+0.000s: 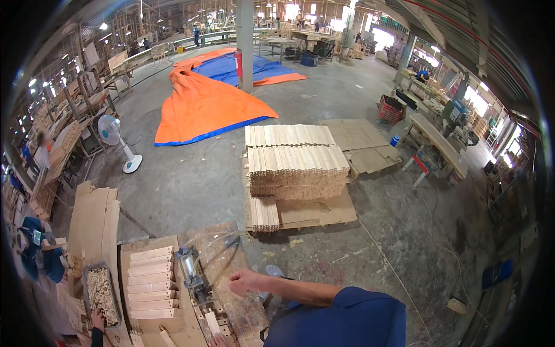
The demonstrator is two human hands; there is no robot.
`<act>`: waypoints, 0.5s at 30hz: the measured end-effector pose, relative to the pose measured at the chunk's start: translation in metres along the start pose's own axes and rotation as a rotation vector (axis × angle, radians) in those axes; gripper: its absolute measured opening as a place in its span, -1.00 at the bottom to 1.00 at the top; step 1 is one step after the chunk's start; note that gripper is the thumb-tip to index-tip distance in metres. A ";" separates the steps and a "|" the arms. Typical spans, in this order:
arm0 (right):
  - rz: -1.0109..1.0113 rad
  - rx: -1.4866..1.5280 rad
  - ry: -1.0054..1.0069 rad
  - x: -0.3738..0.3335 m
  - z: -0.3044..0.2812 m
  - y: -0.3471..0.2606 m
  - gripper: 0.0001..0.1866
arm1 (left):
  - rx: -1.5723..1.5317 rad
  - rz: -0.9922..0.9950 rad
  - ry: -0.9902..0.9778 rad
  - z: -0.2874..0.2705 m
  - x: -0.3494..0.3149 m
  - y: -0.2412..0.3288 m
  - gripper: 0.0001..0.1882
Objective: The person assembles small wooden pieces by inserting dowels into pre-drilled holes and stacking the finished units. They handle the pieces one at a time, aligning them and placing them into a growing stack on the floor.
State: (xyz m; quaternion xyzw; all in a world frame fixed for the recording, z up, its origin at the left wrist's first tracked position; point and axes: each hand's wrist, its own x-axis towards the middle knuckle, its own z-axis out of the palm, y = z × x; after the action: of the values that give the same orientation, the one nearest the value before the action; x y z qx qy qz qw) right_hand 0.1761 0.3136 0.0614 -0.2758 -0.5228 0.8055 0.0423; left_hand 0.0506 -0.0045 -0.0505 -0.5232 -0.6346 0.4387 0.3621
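My right hand [245, 282] hung over the table [248, 317], near its right edge, with the fingers curled inward; I could not tell whether they pinched something small. My left hand [218, 341] was cut by the lower border, at the near end of a wooden piece [213, 321], so I could not tell how firmly it gripped. This piece lay in line with the metal cylinder [191, 269], perhaps to be well guided. To the left, similar pieces [151, 283] lay in a row on cardboard [156, 243], probably to be easily taken. Near the table's left edge, a tray [118, 306] held the dowels [101, 289] together, and another person's hand [98, 318] was in it.
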 end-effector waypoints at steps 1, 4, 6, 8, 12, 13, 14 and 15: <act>0.001 0.003 0.011 0.000 -0.003 0.004 -0.75 | -0.358 -0.111 -0.083 -0.003 0.005 0.002 -0.64; -0.003 0.006 0.028 -0.001 -0.009 0.009 -0.74 | -1.261 -0.446 -0.410 -0.015 0.022 -0.003 -0.51; -0.014 -0.006 0.037 0.002 -0.012 0.008 -0.73 | -1.318 -0.543 -0.578 -0.024 0.033 -0.007 -0.42; 0.004 0.006 0.037 0.005 -0.009 0.009 -0.73 | -1.322 -0.608 -0.651 -0.032 0.040 -0.011 -0.33; 0.012 0.020 -0.033 0.009 -0.003 0.004 -0.73 | -1.307 -0.734 -0.668 -0.044 0.049 -0.016 -0.13; -0.001 -0.008 -0.004 0.009 -0.004 0.005 -0.73 | -1.317 -0.738 -0.658 -0.049 0.052 -0.015 -0.08; -0.015 -0.041 0.028 0.009 -0.005 0.007 -0.74 | -1.328 -0.728 -0.654 -0.055 0.053 -0.013 -0.03; -0.028 -0.073 0.060 0.008 -0.008 0.008 -0.74 | -1.368 -0.701 -0.652 -0.061 0.053 -0.010 0.07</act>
State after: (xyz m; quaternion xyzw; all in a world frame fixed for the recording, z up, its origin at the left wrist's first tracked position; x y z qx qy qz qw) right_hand 0.1750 0.3190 0.0486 -0.2940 -0.5542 0.7765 0.0590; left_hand 0.0935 0.0582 -0.0195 -0.2468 -0.9599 -0.0522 -0.1219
